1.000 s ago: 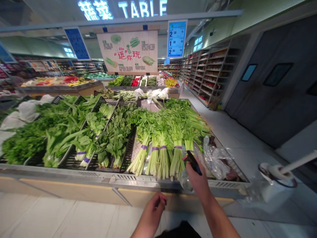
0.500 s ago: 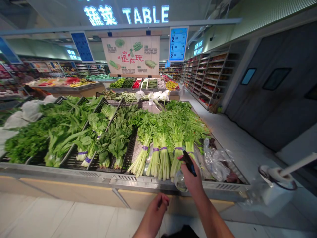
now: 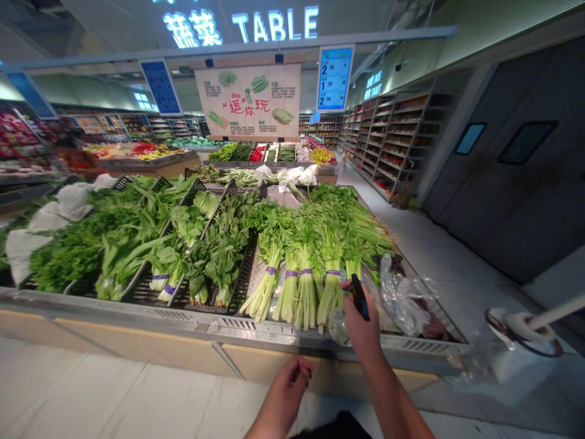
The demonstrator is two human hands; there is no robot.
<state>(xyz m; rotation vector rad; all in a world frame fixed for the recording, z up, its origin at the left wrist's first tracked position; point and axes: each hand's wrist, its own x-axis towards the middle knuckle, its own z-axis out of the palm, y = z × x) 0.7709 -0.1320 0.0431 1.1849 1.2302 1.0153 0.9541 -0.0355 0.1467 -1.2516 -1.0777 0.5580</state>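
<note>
My right hand [image 3: 363, 323] is closed round a clear spray bottle [image 3: 339, 322] with a black trigger head [image 3: 359, 297], held over the front edge of a vegetable stand [image 3: 274, 332]. The bottle is right next to the celery bunches [image 3: 311, 268], tied with purple bands. My left hand [image 3: 286, 390] hangs low in front of the stand with its fingers curled, and nothing shows in it.
Black crates of leafy greens [image 3: 137, 244] fill the stand's left part. Crumpled clear plastic bags [image 3: 406, 302] lie at its right end. A bag-roll holder [image 3: 525, 332] stands at right. An aisle with shelves [image 3: 393, 134] runs back on the right.
The view has shifted slightly; my right hand with the spray bottle has risen a little toward the celery. My left hand has stayed low.
</note>
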